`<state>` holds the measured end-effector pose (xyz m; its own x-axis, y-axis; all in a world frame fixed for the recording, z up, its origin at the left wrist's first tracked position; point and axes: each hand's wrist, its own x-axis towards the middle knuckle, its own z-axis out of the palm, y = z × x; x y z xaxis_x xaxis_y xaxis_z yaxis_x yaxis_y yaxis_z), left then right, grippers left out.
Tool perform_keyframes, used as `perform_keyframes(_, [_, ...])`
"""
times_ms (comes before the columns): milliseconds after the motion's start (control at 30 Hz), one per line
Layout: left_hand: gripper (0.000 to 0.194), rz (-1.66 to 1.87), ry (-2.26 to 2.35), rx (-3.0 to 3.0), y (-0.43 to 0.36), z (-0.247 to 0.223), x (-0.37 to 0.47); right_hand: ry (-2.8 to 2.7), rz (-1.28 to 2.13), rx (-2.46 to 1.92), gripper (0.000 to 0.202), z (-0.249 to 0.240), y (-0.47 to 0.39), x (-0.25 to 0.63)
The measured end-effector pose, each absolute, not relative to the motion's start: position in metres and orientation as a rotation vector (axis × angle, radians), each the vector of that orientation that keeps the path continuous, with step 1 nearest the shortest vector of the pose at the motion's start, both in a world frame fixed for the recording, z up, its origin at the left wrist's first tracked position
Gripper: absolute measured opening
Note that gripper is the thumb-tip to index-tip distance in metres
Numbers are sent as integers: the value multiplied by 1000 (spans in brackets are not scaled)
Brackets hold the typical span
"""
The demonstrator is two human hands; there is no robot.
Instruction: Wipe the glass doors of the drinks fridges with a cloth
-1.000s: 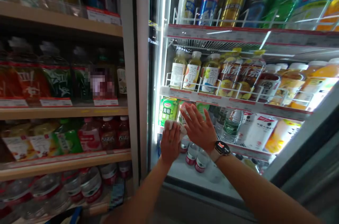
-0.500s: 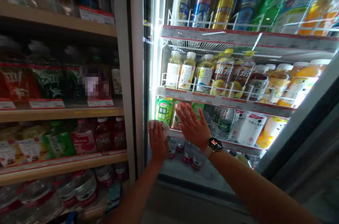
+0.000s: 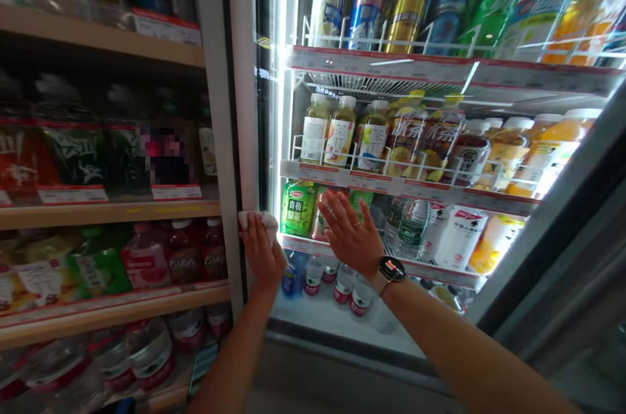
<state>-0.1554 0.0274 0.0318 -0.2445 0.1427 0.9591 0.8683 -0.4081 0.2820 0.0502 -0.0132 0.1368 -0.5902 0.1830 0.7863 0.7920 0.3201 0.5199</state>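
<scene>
A pale crumpled cloth (image 3: 267,223) lies under the fingers of my left hand (image 3: 261,250), which presses it against the left frame of a lit drinks fridge (image 3: 337,330). My right hand (image 3: 355,235) has its fingers spread, palm toward the fridge's glass front, and holds nothing. A watch (image 3: 392,268) is on my right wrist. Behind the glass, near my right hand, stand a green tea bottle (image 3: 297,207) and a clear water bottle (image 3: 413,229). Whether the right palm touches the glass cannot be made out.
Wooden shelves (image 3: 112,210) with several drink bottles stand at the left. Wire fridge shelves hold cans (image 3: 366,6) and bottles (image 3: 340,133). A dark door edge (image 3: 552,205) slants along the right. A phone-like object (image 3: 203,365) lies low on the left.
My left hand has moved left with the cloth, from the glass onto the fridge's frame. My right hand stays spread at nearly the same place. The view has shifted slightly.
</scene>
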Motion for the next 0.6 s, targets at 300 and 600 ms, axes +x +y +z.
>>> perform_keyframes(300, [54,-1318,-846,-1766,9,-31,-112,-1966,-1287,-853,67,137,-14,50])
perform_keyframes(600, [62,-1599,-1184,-1557,25,8,-179,-1975,-1289,-852,66,138,-15,51])
